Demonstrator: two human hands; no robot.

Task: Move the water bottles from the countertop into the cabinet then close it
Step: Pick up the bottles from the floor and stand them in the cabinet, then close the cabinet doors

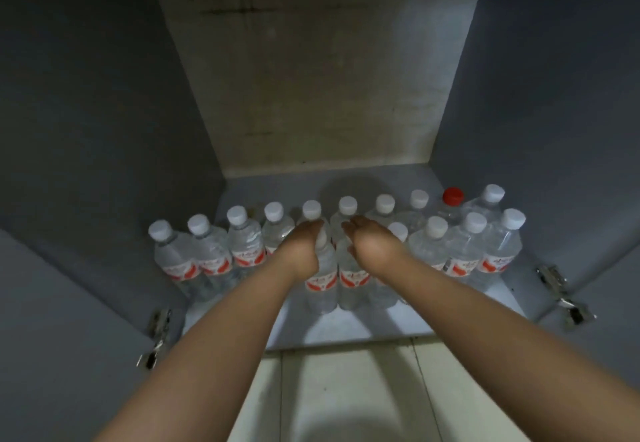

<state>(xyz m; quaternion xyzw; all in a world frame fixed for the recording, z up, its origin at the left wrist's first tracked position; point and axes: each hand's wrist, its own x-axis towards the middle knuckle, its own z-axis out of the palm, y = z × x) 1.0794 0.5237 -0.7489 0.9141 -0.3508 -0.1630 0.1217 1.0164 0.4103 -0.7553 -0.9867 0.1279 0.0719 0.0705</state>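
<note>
Fingers (313,230) of left hand (304,251): curled round the neck of one clear water bottle (321,282) standing at the shelf front. Fingers (349,226) of right hand (370,247): draped over the top of the neighbouring bottle (351,284), touching the first; cannot tell whether gripping or already loosening.

Judged well along, probably at the setting-down of a late pair. Cannot say how many remain outside, with no countertop in view. Closing not yet done.

Counted, largest first:
- One cabinet (311,95), open, lit inside, holding every bottle in sight on its floor.
- Two doors, left door (52,303) and right door (606,251), both swung wide.
- Sixteen bottles, all upright and packed close: fourteen standing free plus the two under the hands.
- Two hinges showing, left hinge (157,332) and right hinge (561,298).
- Fourteen caps visible: thirteen white, one red cap (453,196) near the back right corner. Caps of the two handled bottles hidden by the hands.
</note>
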